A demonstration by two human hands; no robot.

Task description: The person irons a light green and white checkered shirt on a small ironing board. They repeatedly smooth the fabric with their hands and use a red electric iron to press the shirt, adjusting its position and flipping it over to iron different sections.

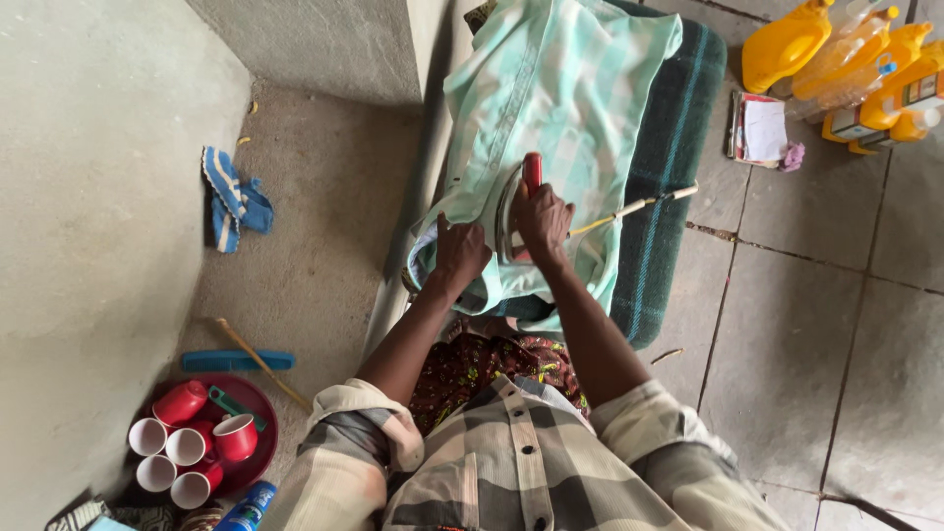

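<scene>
Grey tiled floor (787, 324) filled the right half of the frame, a rough concrete step (295, 246) the left. A dark green plaid blanket (669, 177) lay folded at upper centre, carrying a pale mint checked shirt (570, 88) spread flat on top. The person's plaid-sleeved arms reached up from the bottom centre. Right hand (543, 221) was clamped around the red handle of an iron (521, 202) that sat on the shirt at mid frame, its yellowish cord (629, 206) running right across the blanket. Left hand (460, 251), just left of the iron, pressed down on the shirt's edge, fingers bunched into the fabric; grip looked closed on cloth. Yellow bottles (836, 49) clustered at upper right, a small notebook (759, 128) beside them. Red basin (258, 433) with red cups (182, 403) sat lower left. Blue sandals (231, 197) lay at left on the concrete.
</scene>
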